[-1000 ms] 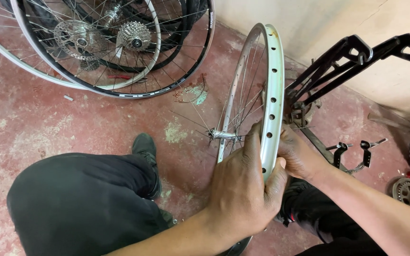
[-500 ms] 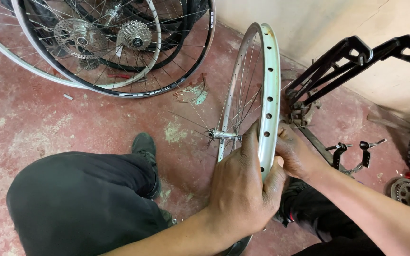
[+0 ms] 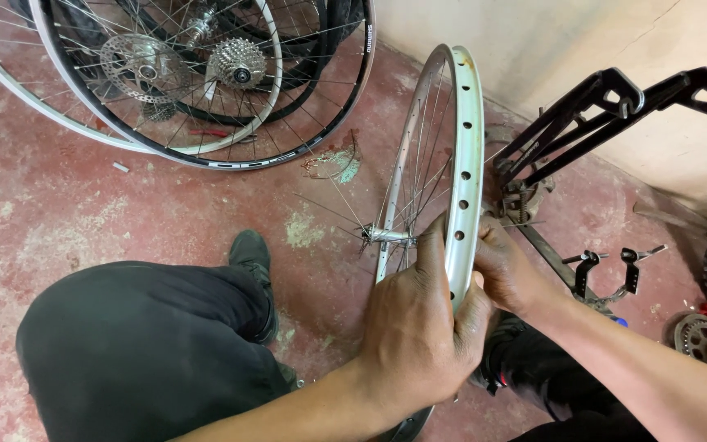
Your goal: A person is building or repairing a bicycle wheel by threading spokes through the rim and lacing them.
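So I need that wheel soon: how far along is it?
Done: the rim is bare, no tyre on it. In hand: the left hand and right hand clasp the rim, upright on the floor. Left: it stands apart from the black frame.

The bare rim [image 3: 461, 164] stands upright on the floor [image 3: 59, 205], left hand [image 3: 415, 327] and right hand [image 3: 509, 274] either side of it. Spare wheels [image 3: 206, 82] lie behind-left, a rack [image 3: 599, 115] leans right (against the wall [image 3: 550, 41]), knee [image 3: 141, 344] front-left.
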